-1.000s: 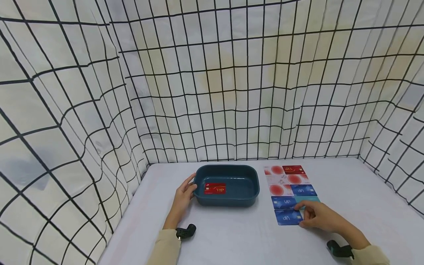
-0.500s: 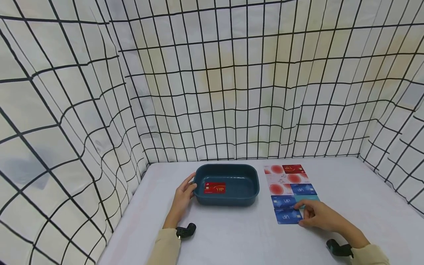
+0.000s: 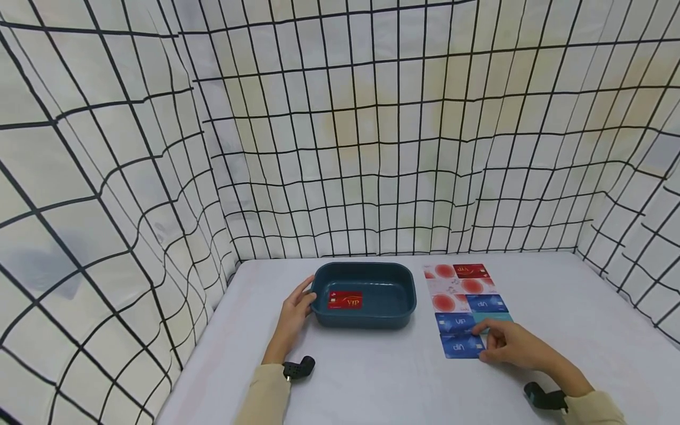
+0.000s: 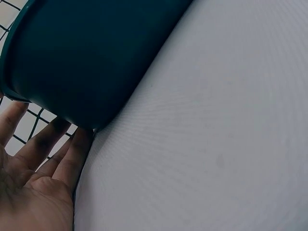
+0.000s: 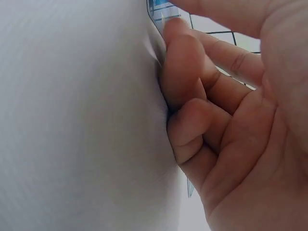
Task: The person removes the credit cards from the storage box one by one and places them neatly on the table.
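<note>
A dark teal plastic basin (image 3: 363, 322) stands on the white table with a red VIP card (image 3: 344, 300) lying inside. My left hand (image 3: 291, 319) rests against the basin's left end, thumb near the rim. In the left wrist view its extended fingers touch the outside wall. To the right, cards lie edge to edge in two columns. With index finger and thumb, my right hand (image 3: 514, 347) pinches the right end of the nearest blue VIP card (image 3: 458, 347). Its other fingers are curled by the tabletop in the right wrist view, where most of the card is hidden.
Beyond the held card lie another blue VIP card (image 3: 453, 323), a partly covered teal card (image 3: 496, 318), a further blue card (image 3: 486, 303), a red VIP card (image 3: 470, 271) and several pink-patterned cards. White sheets with black netting (image 3: 340, 147) enclose the table's back and sides.
</note>
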`<move>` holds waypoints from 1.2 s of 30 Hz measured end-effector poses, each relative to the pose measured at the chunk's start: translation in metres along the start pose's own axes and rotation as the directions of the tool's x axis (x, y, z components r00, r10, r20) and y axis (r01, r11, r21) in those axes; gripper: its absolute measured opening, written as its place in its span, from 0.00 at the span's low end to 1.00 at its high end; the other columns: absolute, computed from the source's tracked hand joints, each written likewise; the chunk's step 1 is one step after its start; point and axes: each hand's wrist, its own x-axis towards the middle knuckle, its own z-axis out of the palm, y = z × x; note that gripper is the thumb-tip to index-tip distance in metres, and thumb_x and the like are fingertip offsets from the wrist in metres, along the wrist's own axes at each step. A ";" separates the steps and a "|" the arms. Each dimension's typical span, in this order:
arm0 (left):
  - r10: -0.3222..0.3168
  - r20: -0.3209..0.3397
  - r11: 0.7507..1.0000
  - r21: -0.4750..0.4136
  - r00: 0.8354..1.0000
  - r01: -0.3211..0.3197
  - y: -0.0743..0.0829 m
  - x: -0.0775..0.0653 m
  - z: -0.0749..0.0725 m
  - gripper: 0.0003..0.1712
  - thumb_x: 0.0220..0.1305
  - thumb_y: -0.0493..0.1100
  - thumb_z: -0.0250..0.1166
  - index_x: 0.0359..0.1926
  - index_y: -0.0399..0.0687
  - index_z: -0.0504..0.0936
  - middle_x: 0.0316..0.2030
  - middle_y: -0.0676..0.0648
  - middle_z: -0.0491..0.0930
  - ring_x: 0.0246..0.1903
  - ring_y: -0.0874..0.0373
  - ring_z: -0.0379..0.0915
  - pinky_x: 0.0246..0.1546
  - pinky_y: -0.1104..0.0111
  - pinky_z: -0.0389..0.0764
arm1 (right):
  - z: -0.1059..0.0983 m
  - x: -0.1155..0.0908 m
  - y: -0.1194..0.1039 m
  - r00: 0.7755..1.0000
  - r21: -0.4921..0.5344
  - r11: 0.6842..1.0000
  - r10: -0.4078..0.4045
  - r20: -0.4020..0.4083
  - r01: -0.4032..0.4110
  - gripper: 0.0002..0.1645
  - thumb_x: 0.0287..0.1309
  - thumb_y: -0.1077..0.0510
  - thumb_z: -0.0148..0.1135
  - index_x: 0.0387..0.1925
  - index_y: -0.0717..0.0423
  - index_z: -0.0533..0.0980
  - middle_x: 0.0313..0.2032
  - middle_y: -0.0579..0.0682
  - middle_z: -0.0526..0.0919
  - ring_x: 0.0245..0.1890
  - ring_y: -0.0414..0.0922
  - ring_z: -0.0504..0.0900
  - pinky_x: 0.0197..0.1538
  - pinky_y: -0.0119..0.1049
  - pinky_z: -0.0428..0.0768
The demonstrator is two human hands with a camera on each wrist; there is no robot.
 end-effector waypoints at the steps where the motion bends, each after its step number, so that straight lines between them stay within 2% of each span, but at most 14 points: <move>1: 0.002 0.001 1.000 0.004 1.000 -0.002 0.000 0.000 0.000 0.27 0.78 0.47 0.56 0.75 0.61 0.69 0.71 0.38 0.71 0.68 0.44 0.72 0.69 0.52 0.74 | 0.000 0.000 0.000 1.000 -0.003 1.000 0.001 -0.006 -0.001 0.27 0.61 0.52 0.72 0.56 0.61 0.76 0.27 0.46 0.77 0.27 0.37 0.75 0.28 0.29 0.72; 7: 0.007 0.009 1.000 -0.001 1.000 -0.007 -0.002 0.001 0.000 0.27 0.78 0.47 0.56 0.74 0.62 0.69 0.71 0.39 0.71 0.69 0.44 0.71 0.70 0.51 0.73 | 0.003 0.003 -0.004 0.994 -0.022 0.999 0.045 -0.100 -0.047 0.21 0.64 0.51 0.69 0.53 0.58 0.78 0.27 0.47 0.76 0.25 0.38 0.74 0.26 0.28 0.71; 10: 0.008 0.009 1.000 -0.007 1.000 -0.008 -0.002 0.001 0.002 0.26 0.78 0.46 0.56 0.74 0.62 0.70 0.71 0.38 0.72 0.69 0.44 0.71 0.69 0.51 0.73 | 0.005 0.004 -0.008 0.986 0.003 0.998 0.058 -0.154 -0.058 0.20 0.65 0.51 0.68 0.53 0.58 0.79 0.27 0.47 0.75 0.25 0.39 0.74 0.25 0.28 0.72; 14: 0.007 0.009 1.000 0.000 1.000 -0.007 -0.003 0.002 0.004 0.27 0.77 0.46 0.56 0.74 0.61 0.70 0.71 0.38 0.71 0.69 0.44 0.71 0.68 0.52 0.76 | 0.009 0.002 -0.017 0.976 0.051 0.998 0.035 -0.213 -0.025 0.20 0.66 0.53 0.67 0.54 0.59 0.78 0.26 0.48 0.74 0.23 0.40 0.74 0.24 0.29 0.72; 19: 0.009 0.003 1.000 -0.007 1.000 -0.009 -0.004 0.002 0.005 0.27 0.77 0.45 0.56 0.74 0.61 0.70 0.70 0.38 0.73 0.67 0.45 0.73 0.65 0.55 0.79 | 0.016 0.001 -0.030 0.953 0.036 0.999 -0.011 -0.301 0.023 0.18 0.65 0.56 0.68 0.53 0.60 0.78 0.26 0.46 0.73 0.23 0.40 0.73 0.23 0.28 0.72; 23: 0.016 -0.001 1.000 0.005 1.000 -0.016 -0.003 0.001 0.003 0.27 0.77 0.45 0.57 0.74 0.61 0.70 0.69 0.38 0.73 0.66 0.45 0.74 0.65 0.56 0.79 | 0.025 0.007 -0.043 0.933 0.020 0.999 -0.023 -0.359 0.032 0.18 0.64 0.57 0.69 0.53 0.60 0.79 0.28 0.47 0.72 0.26 0.39 0.72 0.26 0.27 0.72; 26: 0.018 -0.002 1.000 0.006 1.000 -0.018 -0.003 0.001 0.001 0.27 0.77 0.45 0.56 0.74 0.61 0.70 0.69 0.38 0.73 0.66 0.44 0.74 0.65 0.55 0.78 | 0.035 0.011 -0.054 0.925 0.017 0.999 -0.025 -0.379 0.034 0.19 0.63 0.57 0.70 0.54 0.58 0.79 0.31 0.47 0.73 0.30 0.39 0.73 0.29 0.26 0.74; 31: 0.013 -0.004 1.000 0.002 1.000 -0.013 -0.002 0.000 -0.002 0.26 0.78 0.45 0.56 0.74 0.61 0.70 0.70 0.38 0.73 0.67 0.44 0.73 0.67 0.52 0.76 | 0.051 0.021 -0.077 0.932 0.023 0.998 -0.046 -0.361 0.058 0.19 0.61 0.58 0.71 0.53 0.55 0.80 0.32 0.47 0.75 0.31 0.40 0.74 0.32 0.26 0.77; 36: 0.003 -0.007 1.000 -0.001 1.000 -0.003 -0.003 0.002 -0.003 0.26 0.77 0.45 0.56 0.73 0.62 0.71 0.70 0.39 0.73 0.67 0.45 0.73 0.67 0.52 0.76 | 0.061 0.037 -0.095 0.927 -0.026 0.992 -0.125 -0.353 0.124 0.17 0.59 0.60 0.72 0.51 0.50 0.81 0.33 0.45 0.76 0.31 0.39 0.76 0.35 0.27 0.81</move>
